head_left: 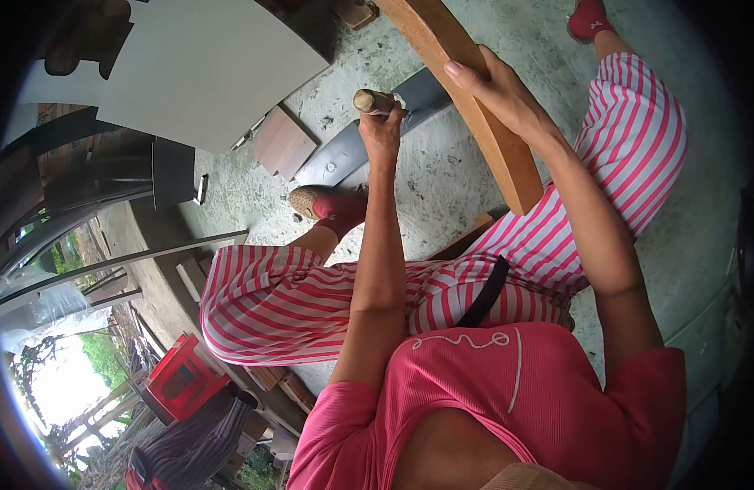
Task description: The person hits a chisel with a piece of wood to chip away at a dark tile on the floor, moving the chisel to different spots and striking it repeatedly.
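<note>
Your pink shirt (483, 376) fills the near side of the head view. Farther off, your left hand (381, 135) is closed around a wooden handle (369, 101); your right hand (510, 102) grips a wooden beam (487, 135), slanting from far centre towards your striped trousers (442, 290).

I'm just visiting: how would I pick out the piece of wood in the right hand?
Start at the striped trousers, then find the right hand out in front. It grips the curved wooden beam: long, orange-brown, and bowed, unlike the flat, straight-edged wood-grain panel nearby.
</note>
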`<state>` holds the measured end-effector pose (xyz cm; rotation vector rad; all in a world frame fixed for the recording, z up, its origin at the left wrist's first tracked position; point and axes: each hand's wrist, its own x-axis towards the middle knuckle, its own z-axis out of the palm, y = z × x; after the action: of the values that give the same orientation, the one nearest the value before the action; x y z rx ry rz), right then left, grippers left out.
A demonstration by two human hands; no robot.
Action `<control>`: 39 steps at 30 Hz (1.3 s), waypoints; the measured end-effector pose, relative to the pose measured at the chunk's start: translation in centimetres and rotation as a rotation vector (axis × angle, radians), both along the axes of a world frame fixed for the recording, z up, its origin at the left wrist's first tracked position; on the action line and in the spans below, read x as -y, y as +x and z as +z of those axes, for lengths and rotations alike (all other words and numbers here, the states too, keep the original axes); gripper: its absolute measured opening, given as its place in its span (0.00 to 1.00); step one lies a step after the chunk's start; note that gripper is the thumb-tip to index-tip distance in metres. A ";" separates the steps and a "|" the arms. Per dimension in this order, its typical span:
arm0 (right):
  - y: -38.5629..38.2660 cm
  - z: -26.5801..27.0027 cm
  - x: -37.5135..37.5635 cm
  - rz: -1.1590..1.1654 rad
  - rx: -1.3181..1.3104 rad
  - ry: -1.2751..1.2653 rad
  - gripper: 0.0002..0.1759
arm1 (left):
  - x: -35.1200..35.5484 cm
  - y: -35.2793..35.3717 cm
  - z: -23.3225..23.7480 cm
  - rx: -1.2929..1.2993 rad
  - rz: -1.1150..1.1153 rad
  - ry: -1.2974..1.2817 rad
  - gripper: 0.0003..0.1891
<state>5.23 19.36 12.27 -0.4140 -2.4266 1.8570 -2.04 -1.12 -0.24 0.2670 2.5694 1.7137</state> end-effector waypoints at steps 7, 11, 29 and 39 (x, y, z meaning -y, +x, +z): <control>-0.1 -0.2 0.1 -0.025 0.001 0.026 0.49 | -0.4 0.2 0.0 0.057 -0.009 -0.045 0.15; -0.1 0.3 0.3 -0.038 -0.013 0.009 0.49 | -1.1 -1.0 0.2 0.068 -0.102 -0.122 0.15; 0.7 1.1 -1.0 0.063 0.047 0.042 0.51 | -4.6 -2.5 0.6 -0.008 -0.074 -0.315 0.19; -2.4 11.5 -4.0 -0.065 -0.350 0.032 0.41 | -6.1 -2.9 0.6 0.003 -0.044 -0.428 0.19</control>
<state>2.79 23.33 23.78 -0.1463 -2.1796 1.6955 -4.92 5.02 0.35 0.2945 2.8139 1.1064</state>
